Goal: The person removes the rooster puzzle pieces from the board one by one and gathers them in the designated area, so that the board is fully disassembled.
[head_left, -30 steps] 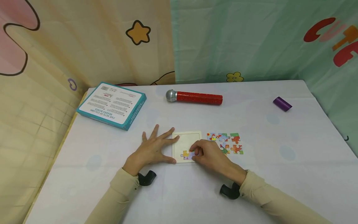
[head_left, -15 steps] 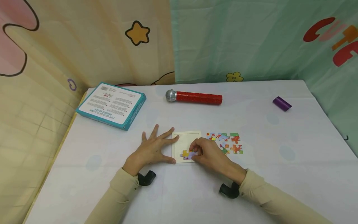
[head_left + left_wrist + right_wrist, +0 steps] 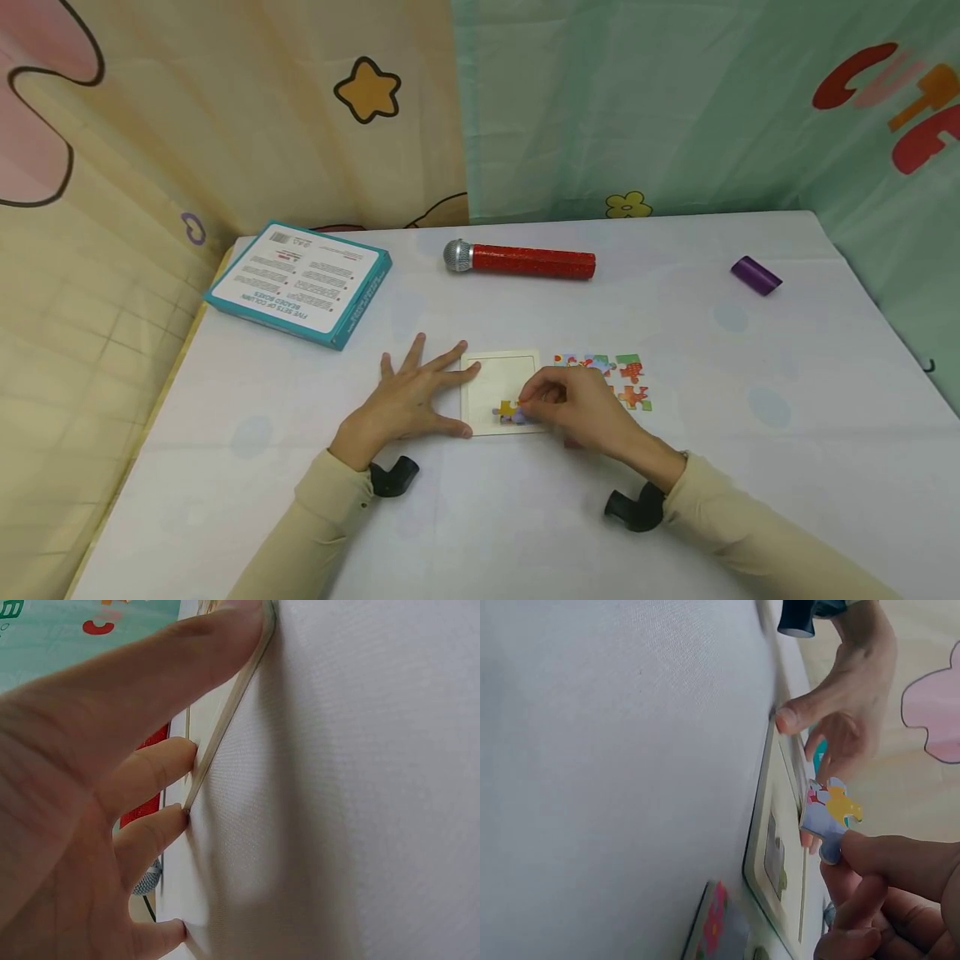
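Note:
A jigsaw piece (image 3: 507,411), yellow and lavender with bits of red, is pinched between thumb and fingers of my right hand (image 3: 588,408). The right wrist view shows this piece (image 3: 826,814) tilted up above the cream puzzle tray (image 3: 489,383). My left hand (image 3: 412,402) lies spread at the tray's left side, its thumb at the near corner and fingertips along the edge. In the left wrist view the left thumb (image 3: 150,675) touches the tray's rim. Several loose jigsaw pieces (image 3: 632,369) sit right of the tray, some hidden behind my right hand.
A flat teal box (image 3: 300,275) with white printed top lies at the back left. Behind the tray is a red toy microphone (image 3: 532,261). A small purple cylinder (image 3: 756,276) rests at the back right. Patterned curtains (image 3: 637,108) stand behind the table.
My right hand has shifted slightly right, and the pinched piece has moved right with it and now tilts up above the tray. The left hand has stayed put.

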`<state>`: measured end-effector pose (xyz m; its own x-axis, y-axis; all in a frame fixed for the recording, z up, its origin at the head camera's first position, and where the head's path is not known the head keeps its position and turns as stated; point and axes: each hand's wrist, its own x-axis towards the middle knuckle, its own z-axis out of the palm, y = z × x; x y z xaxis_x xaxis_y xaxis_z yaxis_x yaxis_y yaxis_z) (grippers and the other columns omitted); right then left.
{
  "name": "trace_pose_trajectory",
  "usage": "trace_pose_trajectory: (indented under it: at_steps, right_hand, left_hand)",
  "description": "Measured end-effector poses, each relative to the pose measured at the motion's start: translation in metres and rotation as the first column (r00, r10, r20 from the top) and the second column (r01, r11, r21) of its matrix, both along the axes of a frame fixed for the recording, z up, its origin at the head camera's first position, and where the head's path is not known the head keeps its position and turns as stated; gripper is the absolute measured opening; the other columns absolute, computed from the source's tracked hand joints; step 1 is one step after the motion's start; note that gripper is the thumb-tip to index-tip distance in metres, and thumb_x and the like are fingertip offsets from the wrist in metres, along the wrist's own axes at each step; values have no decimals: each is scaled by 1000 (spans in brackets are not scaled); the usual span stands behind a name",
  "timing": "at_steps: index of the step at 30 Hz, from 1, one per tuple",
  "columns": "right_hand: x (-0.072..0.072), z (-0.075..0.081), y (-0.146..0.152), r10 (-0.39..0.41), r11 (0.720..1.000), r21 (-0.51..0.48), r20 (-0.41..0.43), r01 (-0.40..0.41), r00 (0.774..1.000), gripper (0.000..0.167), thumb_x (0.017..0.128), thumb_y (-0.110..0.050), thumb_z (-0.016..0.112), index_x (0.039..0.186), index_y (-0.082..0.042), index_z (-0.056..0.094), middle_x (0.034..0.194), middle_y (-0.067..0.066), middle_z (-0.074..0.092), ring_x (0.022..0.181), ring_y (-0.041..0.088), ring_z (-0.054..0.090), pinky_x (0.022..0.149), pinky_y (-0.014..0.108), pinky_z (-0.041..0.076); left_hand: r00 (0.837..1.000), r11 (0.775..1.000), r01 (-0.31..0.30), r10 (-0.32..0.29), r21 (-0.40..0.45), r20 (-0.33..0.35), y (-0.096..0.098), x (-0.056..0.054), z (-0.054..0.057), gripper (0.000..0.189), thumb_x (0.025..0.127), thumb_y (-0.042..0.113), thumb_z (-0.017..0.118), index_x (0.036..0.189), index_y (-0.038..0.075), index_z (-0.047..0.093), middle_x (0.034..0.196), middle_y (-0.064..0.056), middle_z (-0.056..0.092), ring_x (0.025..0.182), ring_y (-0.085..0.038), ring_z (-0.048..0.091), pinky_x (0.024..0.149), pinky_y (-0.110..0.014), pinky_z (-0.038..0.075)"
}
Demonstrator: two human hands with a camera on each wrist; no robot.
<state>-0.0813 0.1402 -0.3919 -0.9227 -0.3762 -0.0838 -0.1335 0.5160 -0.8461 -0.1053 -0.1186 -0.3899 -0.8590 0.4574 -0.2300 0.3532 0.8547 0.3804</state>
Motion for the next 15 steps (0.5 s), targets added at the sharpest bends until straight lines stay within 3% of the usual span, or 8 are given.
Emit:
trace_pose_trajectory:
  at_steps: [4, 15]
  right_hand:
    - [3, 1, 20, -19, 1000, 10, 46, 19, 999, 7, 84, -12, 75, 85, -19, 73, 77, -4, 69, 69, 14, 62, 61, 26, 50]
    - [20, 1, 72, -108, 990, 102, 81, 99, 991, 4, 85, -20, 77, 87, -18, 74, 81, -4, 68, 73, 14, 62, 68, 24, 49]
  left_hand:
    - [1000, 1000, 0, 0, 4, 2, 1, 0, 1, 88, 67, 53, 86, 144, 30, 51, 161, 5, 25, 147, -46, -1, 101, -81, 1]
    - [1000, 1000, 3, -3, -9, 5, 1, 0, 2, 89, 67, 53, 86, 145, 31, 49, 161, 5, 25, 147, -46, 0, 101, -81, 2]
